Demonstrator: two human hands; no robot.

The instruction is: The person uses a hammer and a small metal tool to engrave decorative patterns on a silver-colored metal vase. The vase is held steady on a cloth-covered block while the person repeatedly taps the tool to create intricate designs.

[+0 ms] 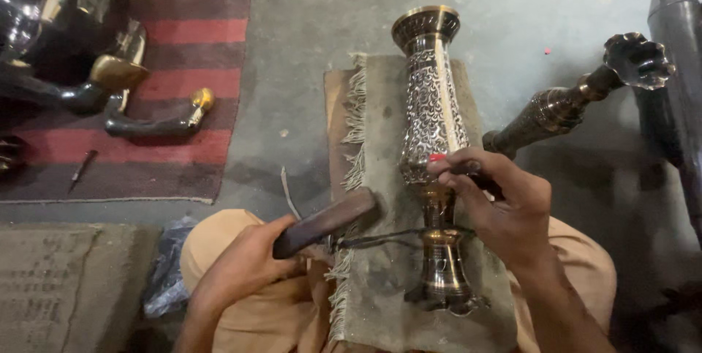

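Two hands work over a brass vase that lies lengthwise on a fringed grey mat, its mouth pointing away from the person and its flared foot near their lap. The vase has a dark finish, with a bright engraved scroll pattern along its body and plain brass bands at the neck and stem.

The left hand is closed around a dark wooden mallet, whose head points toward the vase stem and hangs just left of it, over the mat's fringe. The right hand is closed on a thin dark tool, its red-tipped end touching the lower body of the vase where the engraving ends. A thin dark cord runs from near the left hand across the mat to the stem.

The mat rests on the person's legs, clad in tan cloth, and on the grey floor. A second vase with a scalloped mouth lies to the right, well apart. A red striped rug at upper left carries dark metal pieces with brass ends.
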